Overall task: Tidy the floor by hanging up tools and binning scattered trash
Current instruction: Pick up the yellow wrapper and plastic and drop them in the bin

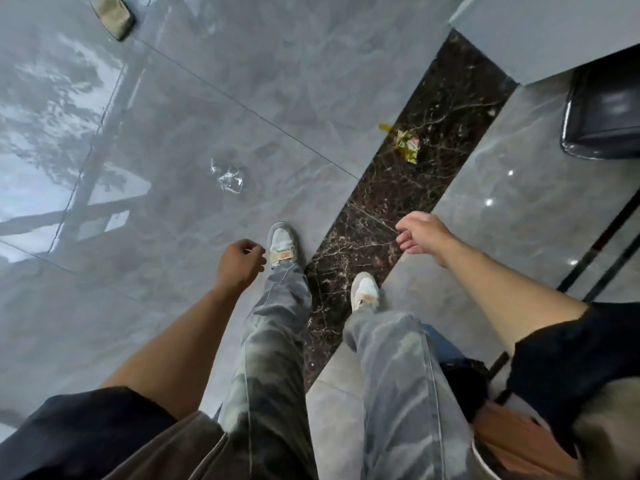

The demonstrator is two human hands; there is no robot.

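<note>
A crumpled clear plastic wrapper [227, 176] lies on the grey floor tiles ahead of my left foot. A yellow and green snack wrapper [407, 145] lies on the dark marble strip [367, 220], with a small yellow scrap [385, 127] just beyond it. My left hand [240, 263] hangs above the floor with its fingers curled in and nothing in it. Over the dark strip, my right hand [420, 237] is held out with fingers loosely apart and empty. Both hands are well short of the wrappers.
A black bin [606, 112] stands at the right, beside a grey wall corner [519, 39]. A flat dark object with a tan top [112, 15] lies on the floor at the far left. My two feet straddle the edge of the marble strip.
</note>
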